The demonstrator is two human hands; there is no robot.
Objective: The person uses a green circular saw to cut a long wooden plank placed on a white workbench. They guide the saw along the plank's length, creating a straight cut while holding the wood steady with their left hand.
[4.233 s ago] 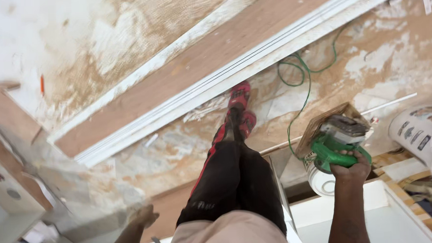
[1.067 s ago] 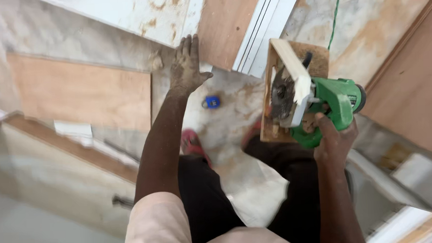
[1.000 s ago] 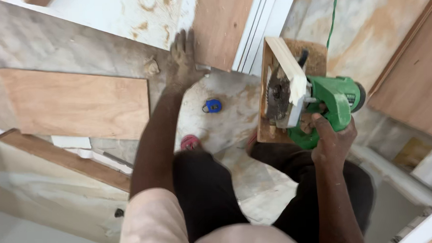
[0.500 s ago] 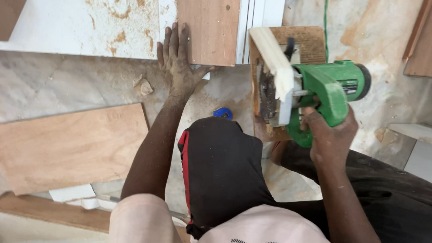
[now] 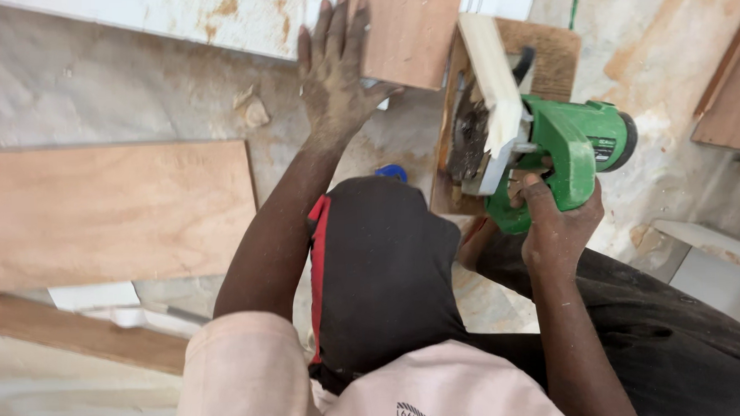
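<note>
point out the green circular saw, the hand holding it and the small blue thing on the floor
green circular saw [image 5: 579, 145], head view, on its green motor housing
right hand [image 5: 558, 225], head view, on the back of the hand
small blue thing [image 5: 392, 172], head view, on its top

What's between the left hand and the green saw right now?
In the head view, the end of a brown plywood board lies between the left hand and the green saw; the hand's thumb touches its edge.

A dusty, stained concrete floor [image 5: 90, 87] lies under bright, even light, strewn with a large plywood sheet [image 5: 108, 213], a long wooden plank [image 5: 76, 336], a white painted board [image 5: 170, 13] and a small wood chip [image 5: 252, 111].
</note>
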